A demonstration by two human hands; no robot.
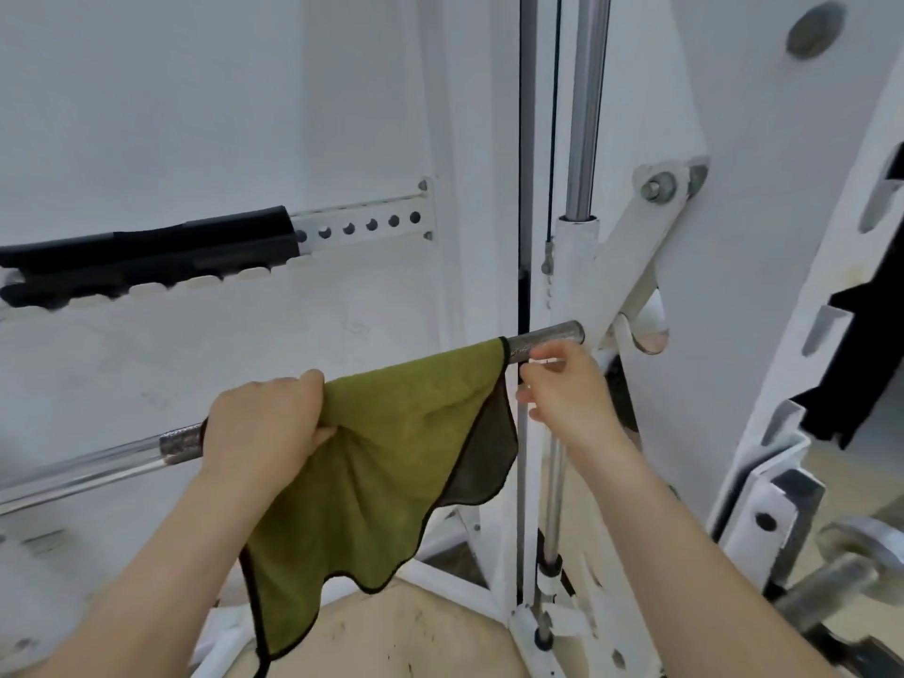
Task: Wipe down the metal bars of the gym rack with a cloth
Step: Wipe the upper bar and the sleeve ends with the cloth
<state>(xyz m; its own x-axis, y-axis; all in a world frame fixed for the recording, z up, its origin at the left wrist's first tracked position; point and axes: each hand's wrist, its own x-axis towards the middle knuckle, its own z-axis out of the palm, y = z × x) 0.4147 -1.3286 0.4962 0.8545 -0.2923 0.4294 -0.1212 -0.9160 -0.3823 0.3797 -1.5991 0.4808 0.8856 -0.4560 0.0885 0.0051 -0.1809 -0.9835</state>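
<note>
View: head camera, the only view.
Step in hand: wiping the horizontal bar point(544, 341), which runs from the lower left of the frame up to centre right; judged to be mid-wipe on the stretch next to the bar's end.
Cloth position: the olive-green cloth point(391, 457) is draped over the bar at frame centre, between the two hands, and hangs down in loose folds.
Cloth appearance: soft fabric with a dark stitched edge and a darker brown reverse showing at the right fold; no soiling can be made out.
Left hand: the left hand point(264, 423) grips the bar from above, with the cloth's left part bunched under its fingers.
Right hand: the right hand point(562, 393) sits just below the bar's end with its fingers curled, beside the cloth's upper corner; whether it pinches the cloth, touches the bar or holds nothing cannot be told.
Bar appearance: knurled grey metal by the hands, smooth chrome farther to the lower left.
Surroundings: white rack frame point(489, 237); upright chrome rod point(587, 115) at upper centre.
Next move: likely calls for closing the cloth round the bar and sliding it along the uncovered knurled end.
</note>
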